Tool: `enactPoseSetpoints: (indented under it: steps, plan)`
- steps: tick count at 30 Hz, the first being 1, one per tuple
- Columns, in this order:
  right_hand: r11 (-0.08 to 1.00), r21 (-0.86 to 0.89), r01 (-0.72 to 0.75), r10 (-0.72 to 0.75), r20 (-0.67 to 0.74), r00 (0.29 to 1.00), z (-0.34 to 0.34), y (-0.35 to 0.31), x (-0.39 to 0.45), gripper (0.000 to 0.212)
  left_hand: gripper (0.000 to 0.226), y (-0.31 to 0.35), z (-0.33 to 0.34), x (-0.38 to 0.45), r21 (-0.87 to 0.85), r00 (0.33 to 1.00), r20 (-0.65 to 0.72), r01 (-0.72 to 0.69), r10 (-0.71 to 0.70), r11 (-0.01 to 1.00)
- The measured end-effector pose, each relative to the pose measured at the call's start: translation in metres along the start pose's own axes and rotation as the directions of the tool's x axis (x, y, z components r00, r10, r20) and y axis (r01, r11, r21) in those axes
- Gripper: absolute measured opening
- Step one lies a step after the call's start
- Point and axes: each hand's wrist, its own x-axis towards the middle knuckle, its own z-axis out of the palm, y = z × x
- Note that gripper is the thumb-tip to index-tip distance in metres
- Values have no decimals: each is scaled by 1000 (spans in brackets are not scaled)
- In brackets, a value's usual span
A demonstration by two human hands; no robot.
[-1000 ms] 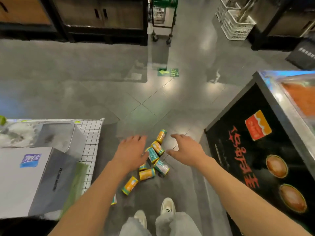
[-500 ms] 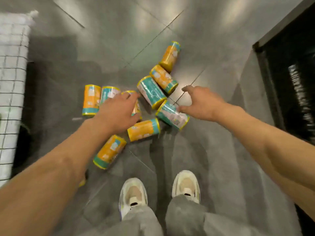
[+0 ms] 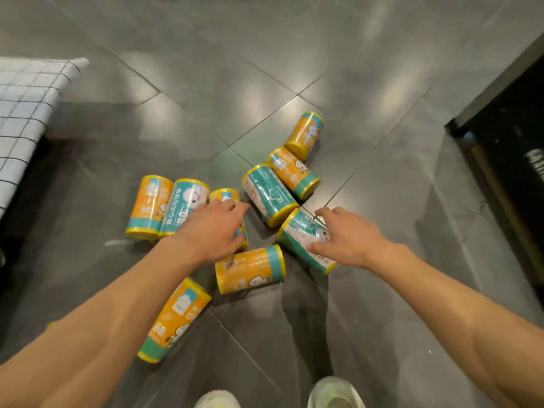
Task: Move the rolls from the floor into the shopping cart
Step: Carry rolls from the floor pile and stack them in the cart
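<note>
Several orange and teal rolls lie on their sides on the grey tiled floor. My left hand lies flat on top of an orange roll, hiding most of it. My right hand spans a teal roll, thumb on its near side and fingers on its far side. Between the hands lie a teal roll and an orange roll. Others are an orange pair behind, an orange and teal pair to the left, and one beside my left forearm. The cart's white gridded corner shows at left.
A black display cabinet stands along the right edge. My two pale shoes are at the bottom, just behind the rolls. Open tiled floor stretches beyond the rolls.
I have bent down closer to the rolls. My right hand has come down onto the teal roll. My left hand has stayed on the orange roll.
</note>
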Motion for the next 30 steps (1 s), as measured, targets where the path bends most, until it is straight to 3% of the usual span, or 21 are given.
enactPoseSetpoints:
  steps: [8,14,23,26,30]
  plan:
    - [999,23,-49,48,44,998,18,-5,13,82,60,5,11,-3,-73,1000,8,20,-20,997]
    - [994,65,-92,87,73,994,34,-21,32,103,65,8,15,-11,-66,999,-8,-43,42,997]
    - [986,104,-132,141,-81,987,54,-21,35,96,67,23,38,-12,-65,985,-108,-141,134,988]
    - [933,306,-188,232,-115,966,56,-17,27,93,73,35,46,-12,-86,984,-63,-174,169,981]
    - [702,694,-159,340,-129,932,46,-16,19,84,86,56,59,-8,8,987,24,-161,160,987]
